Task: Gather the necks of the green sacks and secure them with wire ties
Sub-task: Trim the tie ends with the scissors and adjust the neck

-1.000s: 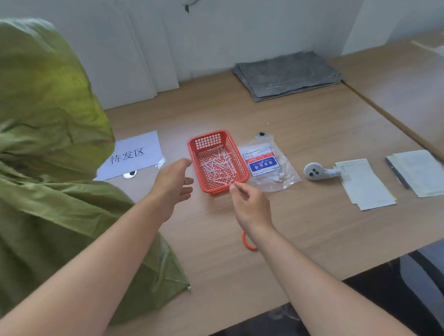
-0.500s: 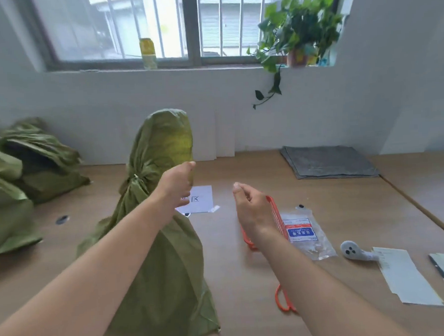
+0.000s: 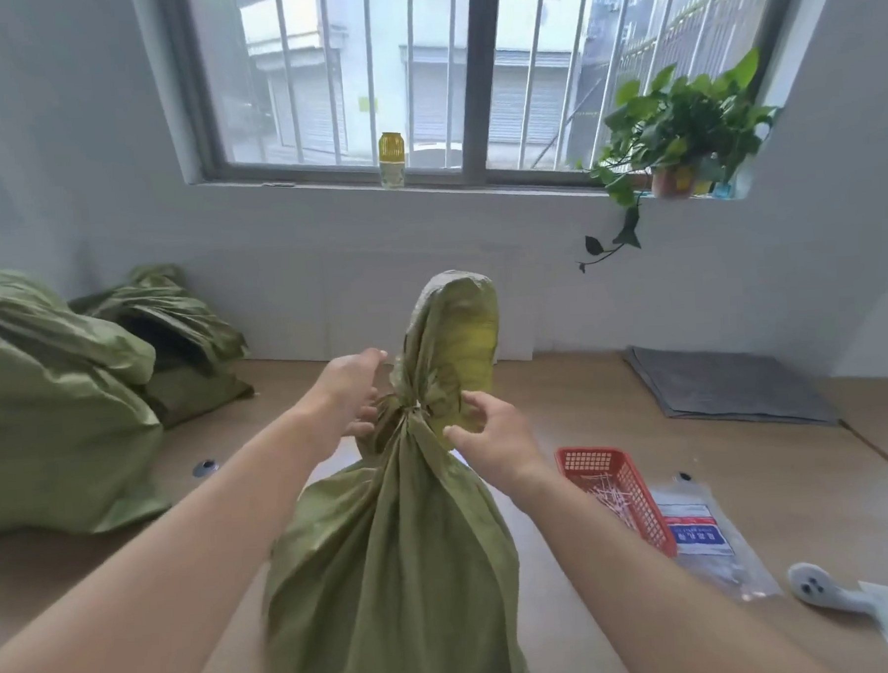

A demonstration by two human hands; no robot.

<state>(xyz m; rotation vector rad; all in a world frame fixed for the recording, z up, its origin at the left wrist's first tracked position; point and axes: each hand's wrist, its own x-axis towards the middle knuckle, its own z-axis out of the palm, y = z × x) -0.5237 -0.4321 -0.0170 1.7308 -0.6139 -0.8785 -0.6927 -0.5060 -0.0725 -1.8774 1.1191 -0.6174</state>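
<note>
A crinkly woven green sack (image 3: 392, 570) stands upright in the middle of the table (image 3: 799, 472), its neck cinched by a thin white tie (image 3: 416, 407) (the flap fans stiffly above). The left hand (image 3: 349, 387) curls its fingers round the neck from the left. The right hand (image 3: 488, 434) rests thumb and forefinger, spread apart, on the flap. Bare wood separates the sack from slumped sacks (image 3: 49, 408) on the left and a red mesh basket (image 3: 647, 516) on the right.

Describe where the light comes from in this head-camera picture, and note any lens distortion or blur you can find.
Head view: daylight enters through the barred window facing the camera. Head view: it glows yellow through the flap atop the green sack. Head view: the wide lens bows the window frame and the wall edges. Head view: the picture is soft overall, and the ties in the red basket are barely resolved.
</note>
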